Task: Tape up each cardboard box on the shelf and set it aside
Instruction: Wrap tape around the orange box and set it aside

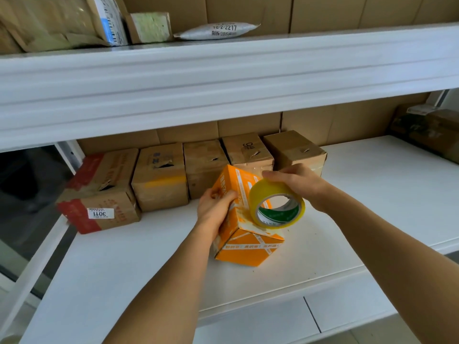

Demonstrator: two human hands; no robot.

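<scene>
step: taping the small orange cardboard box (pixel 244 219) | left hand (pixel 215 209) is gripping its side | right hand (pixel 296 183) is clutching the yellow tape roll (pixel 277 207) on its top | next: likely drawing tape along the seam

Counting five plain brown boxes (pixel 206 167) sitting in row along back of lower shelf (pixel 372 194), one of those wearing red tape. One orange box (pixel 246 247) out front. One yellow tape roll (pixel 277 207). Upper shelf showing three parcels: two paper-wrapped, one white mailer (pixel 218 31). Two hands showing.
</scene>
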